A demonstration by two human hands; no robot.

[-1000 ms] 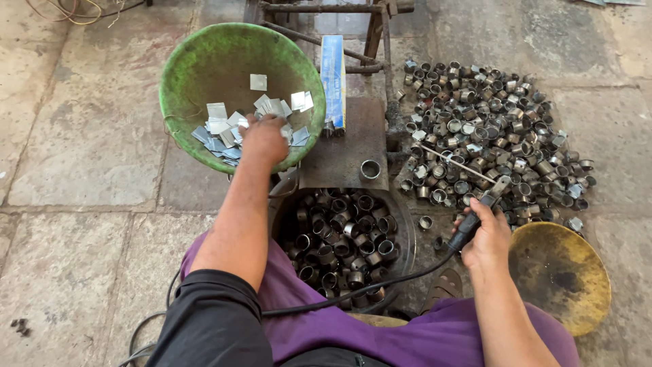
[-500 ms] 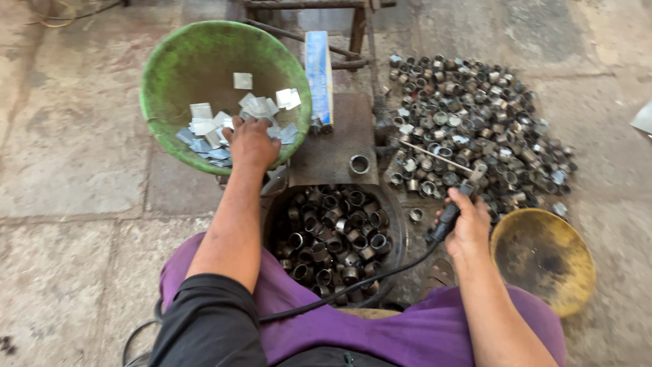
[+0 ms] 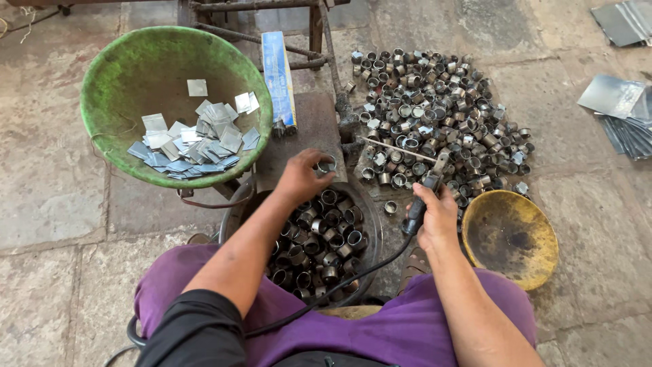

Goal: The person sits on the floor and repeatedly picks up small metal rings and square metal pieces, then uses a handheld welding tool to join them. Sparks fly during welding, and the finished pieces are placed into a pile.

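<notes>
My left hand [image 3: 302, 175] rests on a dark metal work plate [image 3: 305, 129], its fingers closed around a small metal ring [image 3: 327, 165] that sits on the plate. My right hand [image 3: 438, 216] grips the black handle of a corded tool [image 3: 420, 204] whose tip points at the pile of short metal rings [image 3: 435, 115] on the floor. The tool's cable [image 3: 339, 285] runs back across my lap. A dark bowl of several rings [image 3: 319, 241] stands between my knees, just below my left hand.
A green basin [image 3: 119, 81] with several small square metal pieces [image 3: 193, 139] sits at the left. A blue box [image 3: 280, 78] lies beside it. A yellow empty pan [image 3: 509, 234] is at the right. Metal sheets [image 3: 621, 109] lie at the far right on the stone floor.
My left hand has left the green basin and moved right and down onto the work plate, to the metal ring. My right hand has kept its hold on the tool.
</notes>
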